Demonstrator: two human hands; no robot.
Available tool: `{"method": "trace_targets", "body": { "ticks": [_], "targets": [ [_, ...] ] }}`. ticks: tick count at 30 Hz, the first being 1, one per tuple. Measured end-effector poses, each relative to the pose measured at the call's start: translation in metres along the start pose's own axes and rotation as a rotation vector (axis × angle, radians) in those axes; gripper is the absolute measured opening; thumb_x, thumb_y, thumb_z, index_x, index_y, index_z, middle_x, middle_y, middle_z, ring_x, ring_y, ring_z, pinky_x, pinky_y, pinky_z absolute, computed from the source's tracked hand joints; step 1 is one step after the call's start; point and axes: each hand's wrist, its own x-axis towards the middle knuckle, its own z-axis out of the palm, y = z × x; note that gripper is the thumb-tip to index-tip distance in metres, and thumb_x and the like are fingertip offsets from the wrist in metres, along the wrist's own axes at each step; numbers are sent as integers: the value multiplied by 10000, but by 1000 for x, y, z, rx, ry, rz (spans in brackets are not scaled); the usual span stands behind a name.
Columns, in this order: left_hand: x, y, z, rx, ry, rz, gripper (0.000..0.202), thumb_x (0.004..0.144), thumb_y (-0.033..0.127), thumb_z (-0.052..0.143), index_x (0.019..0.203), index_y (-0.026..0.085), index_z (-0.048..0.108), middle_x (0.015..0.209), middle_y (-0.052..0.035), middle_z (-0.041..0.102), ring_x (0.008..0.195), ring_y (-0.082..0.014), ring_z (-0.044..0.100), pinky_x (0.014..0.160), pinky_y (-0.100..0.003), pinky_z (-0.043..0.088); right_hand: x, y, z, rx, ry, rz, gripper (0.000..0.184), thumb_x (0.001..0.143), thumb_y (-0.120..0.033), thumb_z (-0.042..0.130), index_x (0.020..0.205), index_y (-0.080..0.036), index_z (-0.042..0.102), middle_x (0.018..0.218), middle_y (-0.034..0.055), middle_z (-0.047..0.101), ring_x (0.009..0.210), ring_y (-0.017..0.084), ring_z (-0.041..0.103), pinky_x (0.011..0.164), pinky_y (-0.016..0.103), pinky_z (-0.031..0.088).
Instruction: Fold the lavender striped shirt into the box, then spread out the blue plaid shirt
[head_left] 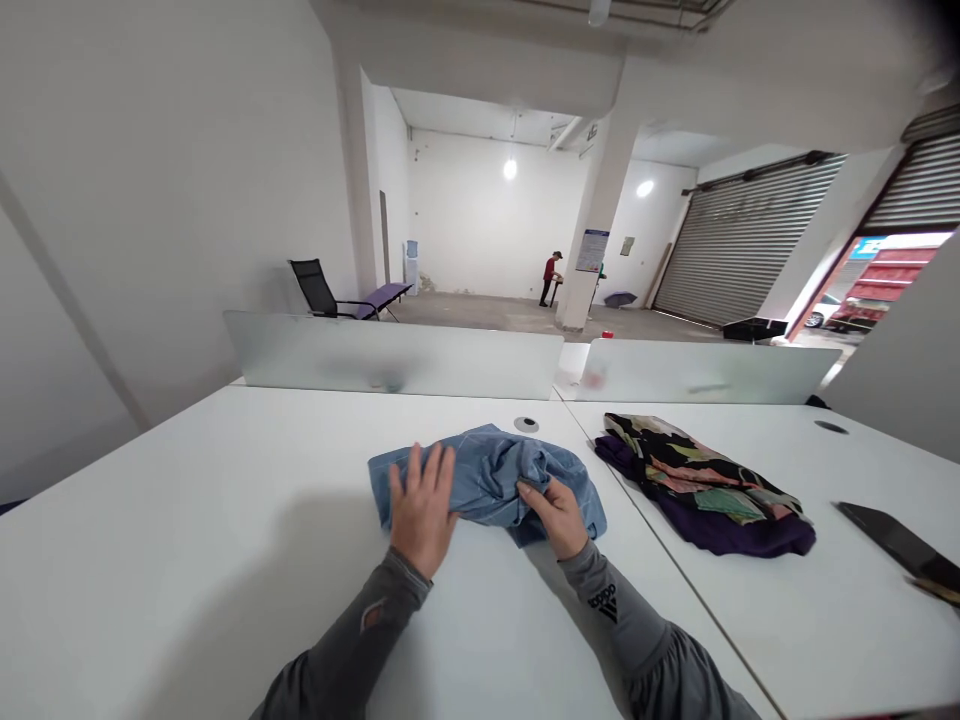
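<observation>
A crumpled blue garment [480, 475], its exact kind unclear, lies on the white table [225, 560] in front of me. My left hand [424, 505] rests on the garment's left part, palm down with the fingers spread. Toward the right side of the cloth, my right hand [556, 513] pinches a fold between thumb and fingers. Part of the right hand's fingers is hidden in the fabric.
Right of the table seam lie folded clothes, a patterned one [690, 465] over a purple one [705, 525]. A dark flat object [900, 540] is at the far right. Frosted dividers [405, 360] edge the table's back. A person [551, 278] stands far off.
</observation>
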Motion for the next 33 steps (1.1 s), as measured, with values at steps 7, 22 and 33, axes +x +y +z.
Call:
{"method": "trace_targets", "body": {
  "ticks": [7, 22, 33],
  "targets": [
    [11, -50, 15, -289, -100, -317, 340, 871, 128, 385, 1071, 156, 658, 1083, -104, 702, 980, -250, 659, 867, -354, 505, 10, 10, -24, -50, 255, 2, 320, 788, -489, 669, 912, -199, 719, 900, 24, 703, 902, 219, 607, 877, 359, 487],
    [-46, 14, -97, -615, 270, -312, 235, 962, 371, 383, 961, 218, 561, 883, -16, 669, 802, -181, 646, 724, -271, 507, -97, -38, 29, 274, 158, 87, 481, 761, -514, 713, 1156, -242, 680, 1206, 75, 673, 1170, 295, 578, 1002, 446, 459],
    [-46, 0, -141, -277, 367, -72, 284, 967, 310, 416, 1186, 175, 538, 1109, -104, 637, 1057, -245, 608, 895, -367, 481, -79, -91, 4, 117, 424, 8, 536, 925, -501, 489, 1376, -216, 539, 1322, 84, 608, 1256, 272, 532, 1074, 461, 416]
  ]
}}
